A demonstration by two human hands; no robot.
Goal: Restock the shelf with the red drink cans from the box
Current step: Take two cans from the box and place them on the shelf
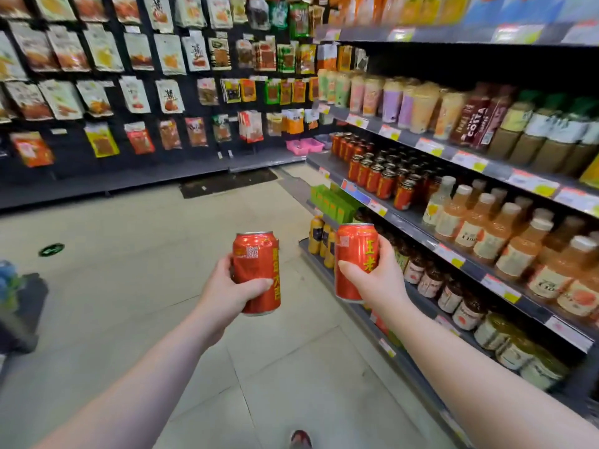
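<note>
My left hand (227, 291) grips an upright red drink can (257, 270) with yellow lettering, held over the aisle floor. My right hand (377, 280) holds a second red can (355, 254), upright, just in front of the shelf unit on the right. Both cans are at about the same height, a short gap apart. On the middle shelf (327, 163) several rows of matching red cans (379, 176) stand, up and to the right of my hands. The box is not in view.
Bottled juices (486, 222) stand right of the shelved cans. Cup drinks (389, 98) and bottles fill the shelf above, jars (453, 299) the shelf below. A wall of hanging snack packets (129, 76) faces me. A dark blurred object (19, 312) sits at the left edge. My shoe (300, 439) shows below.
</note>
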